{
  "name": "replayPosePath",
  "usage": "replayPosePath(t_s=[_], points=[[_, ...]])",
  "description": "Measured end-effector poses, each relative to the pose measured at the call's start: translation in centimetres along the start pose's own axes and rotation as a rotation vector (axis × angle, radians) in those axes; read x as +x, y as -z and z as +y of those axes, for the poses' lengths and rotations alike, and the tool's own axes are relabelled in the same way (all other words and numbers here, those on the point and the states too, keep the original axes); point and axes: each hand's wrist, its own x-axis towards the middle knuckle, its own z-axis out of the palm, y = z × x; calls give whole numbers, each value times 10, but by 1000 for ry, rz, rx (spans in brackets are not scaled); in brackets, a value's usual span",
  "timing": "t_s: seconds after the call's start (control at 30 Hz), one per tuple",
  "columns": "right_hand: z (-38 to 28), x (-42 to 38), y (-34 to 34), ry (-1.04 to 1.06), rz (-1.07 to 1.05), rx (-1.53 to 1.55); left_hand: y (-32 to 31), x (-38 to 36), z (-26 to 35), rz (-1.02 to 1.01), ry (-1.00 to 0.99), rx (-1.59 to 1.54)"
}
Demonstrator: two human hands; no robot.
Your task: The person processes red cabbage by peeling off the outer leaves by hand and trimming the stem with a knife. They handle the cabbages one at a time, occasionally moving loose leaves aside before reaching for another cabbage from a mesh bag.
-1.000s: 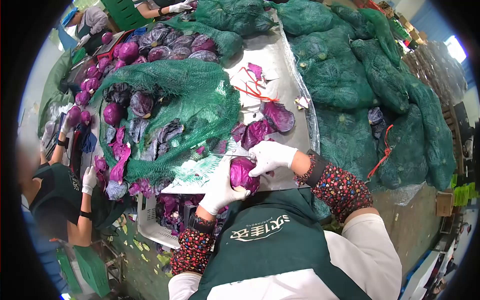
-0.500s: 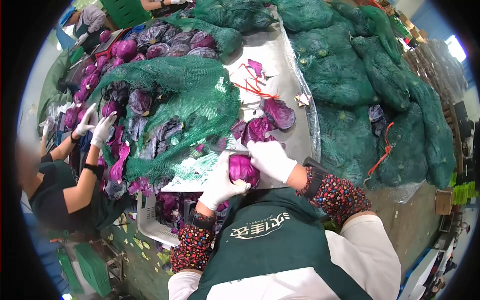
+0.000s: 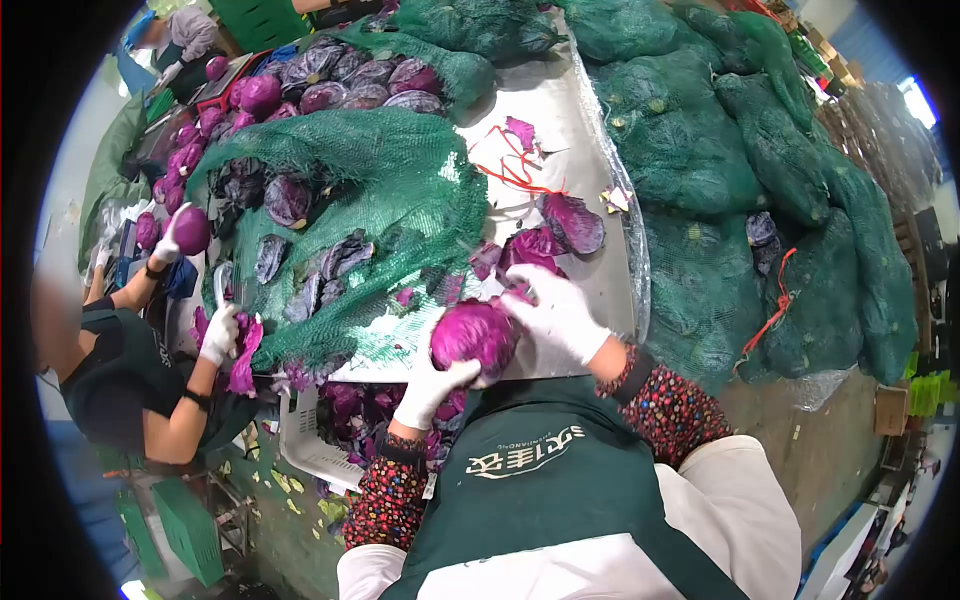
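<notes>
A round, glossy red cabbage [image 3: 474, 340] is held over the front edge of the table. My left hand [image 3: 430, 385], in a white glove, cups it from the left and below, with the thumb across its front. My gloved right hand [image 3: 558, 315] is closed at the cabbage's upper right side, with a bit of purple leaf showing between thumb and fingers. Just beyond it, loose purple outer leaves [image 3: 573, 224] lie on the pale table [image 3: 612, 270]. Below the edge, a white crate [image 3: 302, 430] contains purple leaves.
Green net bags [image 3: 680, 140] are piled along the right. An opened green net [image 3: 400, 170] covers the table's left side, near heaped cabbages [image 3: 325, 95]. Red string [image 3: 515, 175] lies farther back. At left, a co-worker holds a cabbage [image 3: 190, 232].
The cabbage has turned and come up slightly in my left hand. My right hand has shifted a little right, fingers now around a leaf edge. The co-worker at left has lifted a cabbage.
</notes>
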Motion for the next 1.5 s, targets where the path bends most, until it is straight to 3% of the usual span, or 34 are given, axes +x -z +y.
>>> replayPosePath(t_s=[0.03,0.1,0.17,0.27,0.3,0.37,0.5,0.57,0.63,0.67,0.7,0.77,0.83,0.93,1.03,1.17,1.3,1.33,1.37,1.43,1.47,1.5], points=[[-12,-7,2,-32,-55,125,-6,4,0,-8,-4,-3],[-11,-19,-9,46,75,288,-18,11,4,128,306,-351],[4,-12,-18,-65,34,303,-29,10,24,61,411,-11],[18,-3,-12,34,-6,190,-37,9,18,121,-433,516],[16,-2,-13,32,-6,196,-36,15,22,120,-430,522],[11,1,-13,57,-36,-18,-34,25,27,-118,-451,831],[-4,-14,16,61,17,-34,-45,31,34,-58,-431,707],[-5,-31,28,76,-36,15,-50,33,20,17,-420,750],[-7,-47,39,193,-199,-176,-60,35,25,81,-421,793],[-11,-50,36,18,-213,-102,-67,32,45,38,-337,661],[-5,-55,34,10,-207,-108,-73,31,55,-5,-251,530],[13,-58,23,392,-92,-576,-69,45,22,38,-333,689],[26,-51,14,378,-77,-589,-70,49,11,140,-434,866],[31,-38,9,133,-129,-368,-79,55,16,133,-386,946],[49,-30,0,303,35,-440,-85,61,22,173,-363,961],[88,-5,-10,164,-13,-505,-82,61,16,166,-495,974],[114,3,-25,256,103,-434,-60,35,14,79,-583,909],[121,9,-21,-52,-97,-372,-51,29,7,41,-594,724],[133,11,-29,-74,-30,-417,-44,23,4,11,-609,543],[103,25,-14,-369,-100,-238,-33,7,2,-5,-509,483],[112,25,-19,-31,-134,-395,-28,3,-5,28,-471,528],[91,26,-13,-25,-137,-392,-28,2,-3,57,-438,569]])
